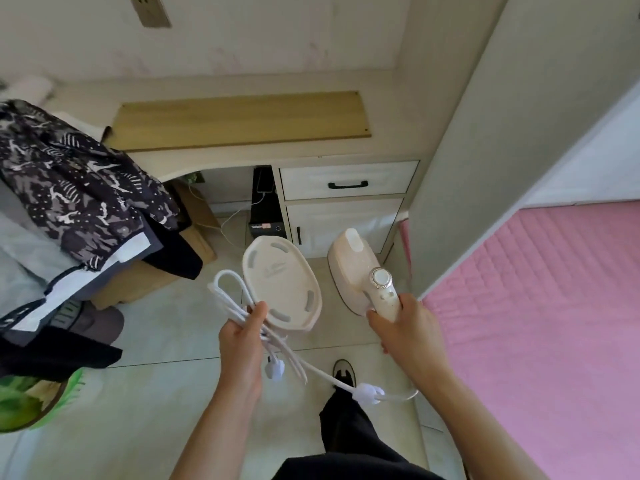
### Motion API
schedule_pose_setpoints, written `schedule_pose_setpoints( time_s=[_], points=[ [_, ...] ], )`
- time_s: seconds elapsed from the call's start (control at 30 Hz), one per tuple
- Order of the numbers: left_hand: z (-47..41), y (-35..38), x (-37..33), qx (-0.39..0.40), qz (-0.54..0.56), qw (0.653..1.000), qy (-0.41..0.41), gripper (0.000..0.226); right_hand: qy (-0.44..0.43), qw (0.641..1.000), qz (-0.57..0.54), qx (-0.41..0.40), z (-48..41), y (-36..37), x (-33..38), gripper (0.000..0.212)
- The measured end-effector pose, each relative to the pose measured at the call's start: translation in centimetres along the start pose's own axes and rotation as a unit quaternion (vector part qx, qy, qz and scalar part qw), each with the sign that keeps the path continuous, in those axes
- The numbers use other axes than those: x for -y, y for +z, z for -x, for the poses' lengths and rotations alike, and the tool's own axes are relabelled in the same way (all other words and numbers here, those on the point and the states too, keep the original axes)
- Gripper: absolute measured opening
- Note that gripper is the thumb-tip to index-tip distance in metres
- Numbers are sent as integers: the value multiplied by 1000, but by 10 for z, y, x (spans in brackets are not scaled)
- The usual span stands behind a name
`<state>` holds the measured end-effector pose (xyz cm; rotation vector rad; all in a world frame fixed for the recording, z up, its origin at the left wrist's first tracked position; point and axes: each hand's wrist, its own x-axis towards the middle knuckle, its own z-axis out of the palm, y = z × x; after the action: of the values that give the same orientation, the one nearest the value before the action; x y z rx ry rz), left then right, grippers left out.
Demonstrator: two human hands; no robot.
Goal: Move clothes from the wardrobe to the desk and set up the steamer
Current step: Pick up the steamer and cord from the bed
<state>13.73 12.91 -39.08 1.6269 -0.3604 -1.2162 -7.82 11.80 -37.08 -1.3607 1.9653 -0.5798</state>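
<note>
Desk [242,150]: ahead of both fists, clothes [76,188] heaped at left.
Steamer [356,268]: right hand [405,327] clamped on handle, nose forward.
Base tray [282,284]: pinched in left hand [242,344].
Cord [235,299]: bunched there too.

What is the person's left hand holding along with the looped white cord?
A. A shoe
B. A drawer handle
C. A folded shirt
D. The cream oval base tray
D: the left hand grips the looped cord together with the edge of the cream oval base tray, while the right hand holds the steamer.
</note>
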Motion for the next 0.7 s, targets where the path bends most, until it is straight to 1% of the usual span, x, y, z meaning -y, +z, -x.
schedule_pose_setpoints(
  time_s=[0.2,0.37,0.53,0.7],
  points=[
    [-59,58,-51,-22,12,999,19,9,-26,999,25,15,-95,-10,43,21],
    [-108,98,-90,-35,39,998,28,5,-37,999,12,19,-162,-14,74,20],
    [-156,124,-129,-28,52,997,43,5,-23,999,-11,30,-214,-12,107,19],
    [-211,144,-169,-4,44,997,59,12,-6,999,-44,24,-260,-4,142,19]
  ],
)
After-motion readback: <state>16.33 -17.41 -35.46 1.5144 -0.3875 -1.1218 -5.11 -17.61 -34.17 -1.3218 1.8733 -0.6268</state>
